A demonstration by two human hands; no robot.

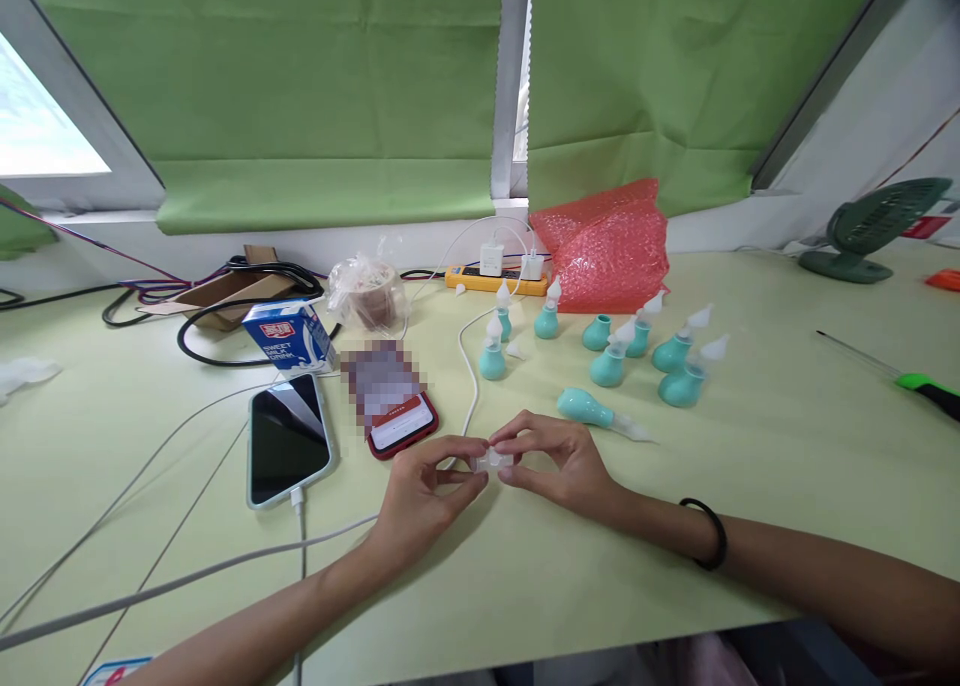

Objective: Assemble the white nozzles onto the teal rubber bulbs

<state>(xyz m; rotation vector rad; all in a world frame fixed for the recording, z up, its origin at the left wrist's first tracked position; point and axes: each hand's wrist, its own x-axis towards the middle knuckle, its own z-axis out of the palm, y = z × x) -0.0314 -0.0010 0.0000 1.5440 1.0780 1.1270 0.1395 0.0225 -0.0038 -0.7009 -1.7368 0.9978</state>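
Near the front middle of the table, my left hand and my right hand pinch a small clear plastic piece from both sides. Fingertips cover its ends, so its full shape is hidden. Beyond my right hand lies a turquoise bulb aspirator on its side, its clear nozzle pointing right. Several more turquoise bulbs stand upright behind it, most with clear pointed tips, such as one bulb at the right. One bulb has an open neck without a tip. A loose whitish tip lies among them.
Left of my hands lie a charging phone and a red-cased phone, with cables around them. Behind are a blue milk carton, wrapped tape, a yellow power strip and red bubble wrap. A screwdriver and fan are right.
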